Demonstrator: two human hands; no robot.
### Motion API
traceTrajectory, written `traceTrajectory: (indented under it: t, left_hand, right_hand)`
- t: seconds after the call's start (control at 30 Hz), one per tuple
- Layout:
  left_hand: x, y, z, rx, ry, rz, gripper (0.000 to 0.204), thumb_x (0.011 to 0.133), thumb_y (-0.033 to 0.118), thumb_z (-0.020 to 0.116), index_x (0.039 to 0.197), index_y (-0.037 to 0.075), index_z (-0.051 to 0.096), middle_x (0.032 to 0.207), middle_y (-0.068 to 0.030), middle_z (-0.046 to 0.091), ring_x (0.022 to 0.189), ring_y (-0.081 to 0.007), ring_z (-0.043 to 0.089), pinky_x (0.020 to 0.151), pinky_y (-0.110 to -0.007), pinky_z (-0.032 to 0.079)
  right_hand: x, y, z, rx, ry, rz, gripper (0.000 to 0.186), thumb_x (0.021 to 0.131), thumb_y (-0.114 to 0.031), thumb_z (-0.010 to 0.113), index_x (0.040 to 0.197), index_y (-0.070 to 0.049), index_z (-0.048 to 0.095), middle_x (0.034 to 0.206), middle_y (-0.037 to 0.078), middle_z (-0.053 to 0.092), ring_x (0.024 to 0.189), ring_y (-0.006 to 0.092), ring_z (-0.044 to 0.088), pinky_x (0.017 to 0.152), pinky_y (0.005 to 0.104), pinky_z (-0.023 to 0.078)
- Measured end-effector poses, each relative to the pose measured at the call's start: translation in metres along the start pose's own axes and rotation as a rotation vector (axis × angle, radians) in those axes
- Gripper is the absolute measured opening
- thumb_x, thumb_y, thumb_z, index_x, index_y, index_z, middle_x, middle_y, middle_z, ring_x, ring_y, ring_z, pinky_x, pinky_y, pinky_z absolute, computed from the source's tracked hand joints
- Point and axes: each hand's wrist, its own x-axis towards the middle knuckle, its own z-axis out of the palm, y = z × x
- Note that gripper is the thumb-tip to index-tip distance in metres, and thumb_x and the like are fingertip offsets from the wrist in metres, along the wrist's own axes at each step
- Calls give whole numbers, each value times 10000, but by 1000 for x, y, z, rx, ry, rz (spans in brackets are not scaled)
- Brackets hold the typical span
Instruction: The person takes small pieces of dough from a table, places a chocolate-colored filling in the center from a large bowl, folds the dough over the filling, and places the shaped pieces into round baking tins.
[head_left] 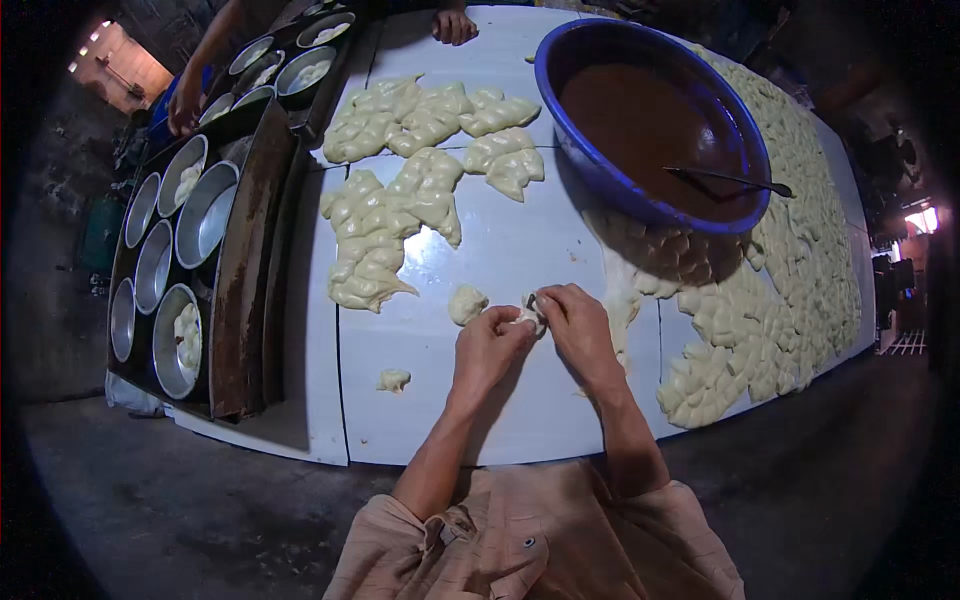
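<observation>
Over the near middle of the white table, a small piece of pale dough (533, 318) is pinched between my two hands. My left hand (487, 350) is closed on its left side. From the right, my right hand (578, 328) closes its thumb and fingers on the top of it. A small dark bit shows at the fingertips; I cannot make out what it is. Just beyond my left hand lies a round dough lump (466, 304). A smaller dough scrap (394, 380) lies nearer the front edge, left of my left forearm.
A blue basin (560, 120) of brown filling stands at the far right, a spoon (735, 181) in it. Flattened dough (790, 290) covers the right side; more dough pieces (390, 225) lie left of centre. Round tins (207, 213) fill trays at left, beside another person's hand (184, 104).
</observation>
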Motion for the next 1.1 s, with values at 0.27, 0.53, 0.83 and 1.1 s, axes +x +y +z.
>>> traceTrajectory:
  t: [0.27,0.53,0.83,1.1]
  left_hand:
    - [-13,-11,1,-345,-55,15,476,852,153,736,1239,-58,558,845,-55,684,749,-93,625,665,-223,493]
    - [-39,-1,-5,-383,-101,-25,567,873,102,719,1352,-36,448,856,-61,674,768,-88,625,656,-206,487]
    - [-58,10,-12,444,60,57,783,867,399,728,1432,-32,399,719,-172,698,683,-269,715,625,-346,527]
    - [-50,21,14,704,-83,696,635,861,174,711,1434,91,450,985,-134,709,858,-284,696,743,-369,551]
  right_hand:
    - [-12,14,-7,494,-212,327,322,1007,-237,533,1143,31,645,846,80,663,706,108,607,620,264,509]
    - [-31,4,-17,409,-333,345,309,1002,-269,523,1121,-17,659,868,78,656,745,157,635,686,317,517]
    - [-52,5,-11,-29,26,53,308,937,-308,632,1156,-93,639,1005,119,636,881,319,659,740,406,532]
    - [-124,40,-60,-486,163,53,781,753,-382,802,1386,-67,469,1284,144,550,1158,316,525,952,431,430]
